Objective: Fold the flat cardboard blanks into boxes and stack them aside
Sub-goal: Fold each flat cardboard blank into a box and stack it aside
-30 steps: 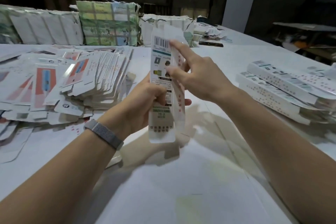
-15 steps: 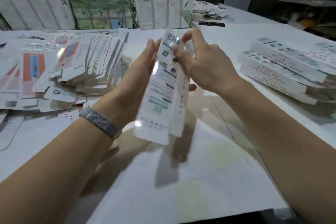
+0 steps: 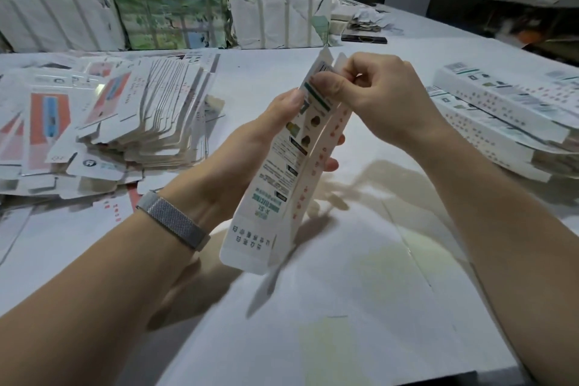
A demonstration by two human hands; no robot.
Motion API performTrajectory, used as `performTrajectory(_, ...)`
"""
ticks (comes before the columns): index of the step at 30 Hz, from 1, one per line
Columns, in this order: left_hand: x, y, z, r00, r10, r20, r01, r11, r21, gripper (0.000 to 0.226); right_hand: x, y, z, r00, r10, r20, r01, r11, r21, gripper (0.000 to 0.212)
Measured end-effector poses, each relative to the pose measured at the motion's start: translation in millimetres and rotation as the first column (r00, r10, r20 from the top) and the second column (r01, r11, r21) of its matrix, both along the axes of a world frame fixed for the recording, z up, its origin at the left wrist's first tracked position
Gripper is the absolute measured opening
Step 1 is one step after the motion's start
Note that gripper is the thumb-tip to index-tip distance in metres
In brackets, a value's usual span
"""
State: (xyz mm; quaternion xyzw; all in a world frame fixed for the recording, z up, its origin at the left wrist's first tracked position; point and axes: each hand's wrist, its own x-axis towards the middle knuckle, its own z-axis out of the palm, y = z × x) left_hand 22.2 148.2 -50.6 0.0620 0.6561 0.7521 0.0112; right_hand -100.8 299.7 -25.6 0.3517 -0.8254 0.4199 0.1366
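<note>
A long white printed cardboard blank (image 3: 282, 185), partly opened into a narrow box, is held upright and tilted above the table. My left hand (image 3: 250, 150), with a grey mesh band on its wrist, grips the box around its middle from the left. My right hand (image 3: 372, 97) pinches the flaps at the box's top end. A fanned heap of flat blanks (image 3: 131, 122) lies on the table at the left. Several folded boxes (image 3: 501, 116) are stacked at the right.
Wrapped white and green bundles (image 3: 169, 6) line the far side of the white table (image 3: 360, 307). A dark flat object (image 3: 363, 38) and paper scraps lie at the back right. The table's near edge runs along the bottom right.
The box has tilted further, its top end leaning right. My right hand has curled its fingers onto the top flaps, and my left hand has slid down around the box's middle.
</note>
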Motion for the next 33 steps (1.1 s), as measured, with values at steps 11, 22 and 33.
performTrajectory(11, -3.5, -2.9, -1.6, 0.999, 0.006, 0.043, -0.002, 0.996, -0.084, 0.051, -1.5, 7.9, 1.6, 0.964, 0.218, 0.152, -0.19, 0.965, -0.179, 0.041)
performTrajectory(22, -12.7, 0.3, -16.9, 0.981, 0.105, -0.164, -0.075, 0.981, 0.181, 0.076, 24.3, -16.8, -14.6, 0.87, 0.413, 0.27, -0.197, 0.792, -0.577, 0.015)
performTrajectory(33, -12.6, 8.1, -18.7, 0.964, 0.217, -0.154, -0.175, 0.953, 0.248, 0.041, 30.2, -27.6, -26.9, 0.791, 0.514, 0.332, -0.283, 0.789, -0.546, 0.017)
